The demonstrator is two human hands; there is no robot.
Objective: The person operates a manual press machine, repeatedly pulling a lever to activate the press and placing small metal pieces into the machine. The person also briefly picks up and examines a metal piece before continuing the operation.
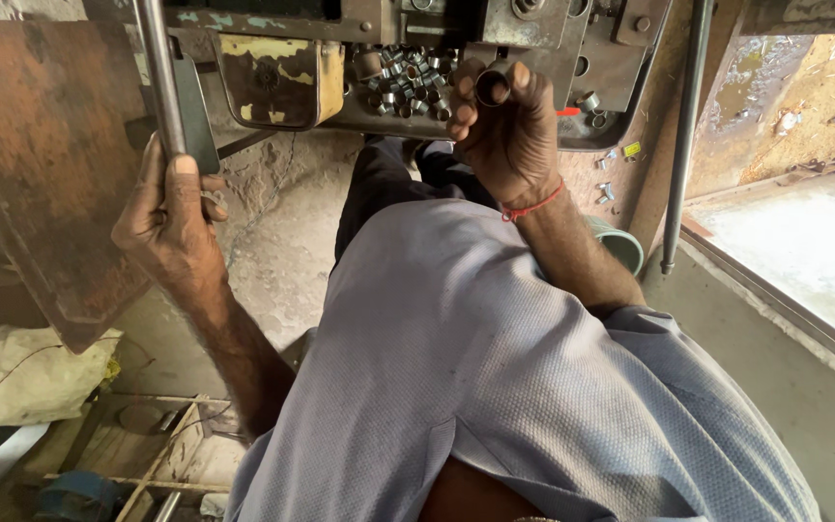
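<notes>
Seen from above, the right hand [512, 130] pinches a short grey metal ring sleeve [492, 87] between thumb and fingertips at twelve o'clock, its open bore facing the camera. A heap of similar small metal sleeves [406, 82] lies at nine o'clock from it, on the worn steel machine bed [620, 58]. The left hand [171, 217], at nine o'clock in the view, is wrapped closed around a bare vertical steel lever bar [159, 72]. A rusty brown steel plate [36, 164] stands beside that hand. The sleeve is judged light, rigid and smooth, possibly oily and slippery; gripping across its outer wall, as shown, seems the surest hold. A thin red thread band [532, 206] circles the right wrist.
</notes>
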